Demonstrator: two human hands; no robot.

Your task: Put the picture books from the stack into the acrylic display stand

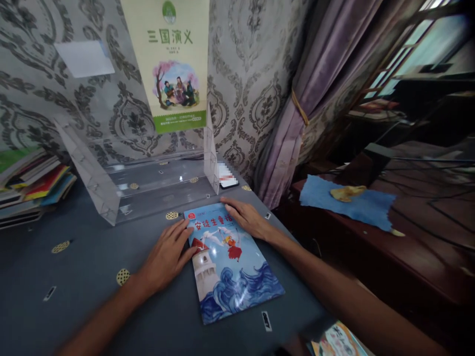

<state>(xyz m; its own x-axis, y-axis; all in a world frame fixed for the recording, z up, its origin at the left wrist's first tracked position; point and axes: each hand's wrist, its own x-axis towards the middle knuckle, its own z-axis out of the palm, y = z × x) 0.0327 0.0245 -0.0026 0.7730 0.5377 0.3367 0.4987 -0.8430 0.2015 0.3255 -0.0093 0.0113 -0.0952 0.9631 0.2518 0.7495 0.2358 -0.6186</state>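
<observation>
Shows a bare left hand (167,253) and a bare right hand (249,221), both slender-fingered; tapers at the wrists, then runs into a slim left forearm (111,307) and a longer-showing right forearm (326,277), each uncovered to the view's lower edge; looks too soft for finer skin or nail detail.

The right hand (248,221) hid the blue book (237,264)'s upper right corner from us; the phone (224,179) looked blurred.

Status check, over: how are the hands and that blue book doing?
Left hand at the left edge of the blue book, right hand at its upper right corner. Book flat on the table, cover up. Clear rack beyond it, not on it.
</observation>
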